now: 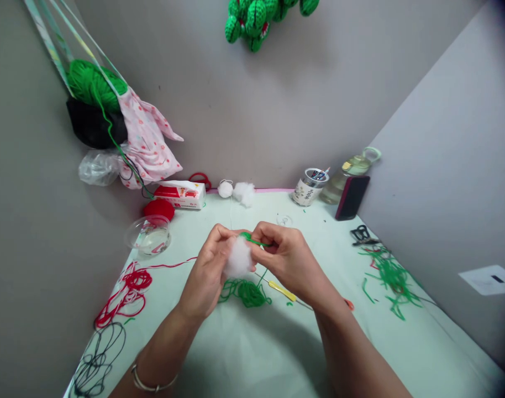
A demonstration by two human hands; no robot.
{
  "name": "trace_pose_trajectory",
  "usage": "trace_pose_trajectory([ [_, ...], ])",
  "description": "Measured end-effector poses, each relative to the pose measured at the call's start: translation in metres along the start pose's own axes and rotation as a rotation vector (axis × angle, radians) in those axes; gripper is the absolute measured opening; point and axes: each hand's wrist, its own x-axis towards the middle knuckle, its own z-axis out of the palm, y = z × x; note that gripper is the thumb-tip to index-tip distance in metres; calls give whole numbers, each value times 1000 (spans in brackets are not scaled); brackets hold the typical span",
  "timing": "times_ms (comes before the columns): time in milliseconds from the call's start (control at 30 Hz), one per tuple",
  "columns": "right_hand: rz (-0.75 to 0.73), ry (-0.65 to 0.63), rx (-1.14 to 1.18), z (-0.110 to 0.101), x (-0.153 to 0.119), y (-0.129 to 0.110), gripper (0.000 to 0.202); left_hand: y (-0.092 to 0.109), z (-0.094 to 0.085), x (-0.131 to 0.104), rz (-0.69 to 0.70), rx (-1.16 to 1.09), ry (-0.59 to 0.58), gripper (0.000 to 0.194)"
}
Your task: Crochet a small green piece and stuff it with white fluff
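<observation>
Over the middle of the table my left hand [211, 265] is closed around a tuft of white stuffing [238, 258]. My right hand [281, 249] comes in from the other side, its fingers pinched on a small green crocheted piece [250, 239] with a strand of yarn pulled across the fingers. Much of that piece is hidden behind fingers and stuffing. Below the hands lies a loose tangle of green yarn [250, 293], with a strand rising from it. A crochet hook with a yellow handle [282, 291] rests beside it, partly under my right forearm.
Red yarn [138, 282] and dark yarn [97, 359] lie at the left edge, near a clear plastic bowl [153, 240]. A tissue pack [184, 194], more stuffing [245, 193], a pen tin [309, 188], a bottle [343, 179] and a phone [352, 198] stand behind. Green scraps [395, 276] lie right.
</observation>
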Motion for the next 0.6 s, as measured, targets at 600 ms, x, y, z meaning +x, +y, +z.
trace_pose_trajectory([
  [600, -81, -26, -176, 13, -5, -12, 18, -3, -3, 0, 151, 85, 146, 15],
])
